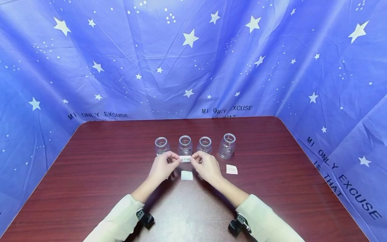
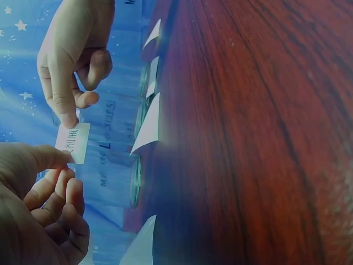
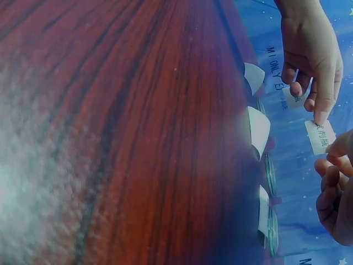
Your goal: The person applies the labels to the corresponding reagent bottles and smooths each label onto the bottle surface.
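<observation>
A small white label (image 1: 185, 159) with dark printed characters is stretched level between both hands, in front of the second clear glass jar (image 1: 185, 146) from the left. My left hand (image 1: 163, 166) pinches its left end between thumb and forefinger. The other end is pinched likewise by my right hand (image 1: 207, 166). In the left wrist view the label (image 2: 80, 142) faces the camera, its writing partly covered by the left thumb. Another white label (image 3: 294, 98) shows on the leftmost jar, partly behind the left hand's fingers in the right wrist view.
The leftmost jar (image 1: 162, 145), a third jar (image 1: 205, 144) and the rightmost jar (image 1: 227, 147) stand in the same row, lidless. A white paper piece (image 1: 186, 175) lies below the hands. A printed paper piece (image 1: 231, 169) lies before the rightmost jar. Starry blue cloth (image 1: 169, 84) surrounds the table (image 1: 99, 161).
</observation>
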`<state>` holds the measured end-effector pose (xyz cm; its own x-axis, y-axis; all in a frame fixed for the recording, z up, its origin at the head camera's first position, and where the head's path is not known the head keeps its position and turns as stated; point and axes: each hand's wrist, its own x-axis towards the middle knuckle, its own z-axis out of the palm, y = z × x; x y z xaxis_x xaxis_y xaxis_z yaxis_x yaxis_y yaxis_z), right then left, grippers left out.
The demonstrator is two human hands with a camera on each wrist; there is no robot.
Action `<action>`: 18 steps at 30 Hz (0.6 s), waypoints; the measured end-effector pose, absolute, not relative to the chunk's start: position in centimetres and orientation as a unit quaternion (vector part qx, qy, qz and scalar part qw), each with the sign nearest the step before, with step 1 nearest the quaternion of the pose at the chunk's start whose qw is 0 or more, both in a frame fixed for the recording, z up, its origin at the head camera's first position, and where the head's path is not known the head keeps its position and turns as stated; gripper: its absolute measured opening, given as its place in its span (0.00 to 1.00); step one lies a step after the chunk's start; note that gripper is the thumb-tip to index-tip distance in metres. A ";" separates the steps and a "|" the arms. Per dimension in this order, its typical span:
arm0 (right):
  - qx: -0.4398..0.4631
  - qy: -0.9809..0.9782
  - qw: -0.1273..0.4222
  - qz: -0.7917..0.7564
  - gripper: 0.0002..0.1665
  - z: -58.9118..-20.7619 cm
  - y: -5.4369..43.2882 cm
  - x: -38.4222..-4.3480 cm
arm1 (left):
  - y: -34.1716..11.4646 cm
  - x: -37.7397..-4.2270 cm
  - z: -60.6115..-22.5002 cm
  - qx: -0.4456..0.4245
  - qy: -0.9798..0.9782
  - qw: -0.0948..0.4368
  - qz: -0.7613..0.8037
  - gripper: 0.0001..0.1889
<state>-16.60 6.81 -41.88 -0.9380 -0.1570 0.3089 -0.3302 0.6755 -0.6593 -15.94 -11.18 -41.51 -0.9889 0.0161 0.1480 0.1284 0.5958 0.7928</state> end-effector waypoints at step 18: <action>0.138 -0.929 0.197 0.281 0.04 -43.1 6.1 -17.1 | -10.5 -16.5 -42.0 -0.032 -0.917 0.083 -0.389 0.04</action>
<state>-17.14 6.12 -43.06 -0.8844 -0.1451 0.4435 -0.3669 0.8036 -0.4687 -16.50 -10.49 -41.99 -0.9842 -0.0049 0.1772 0.1240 0.6955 0.7078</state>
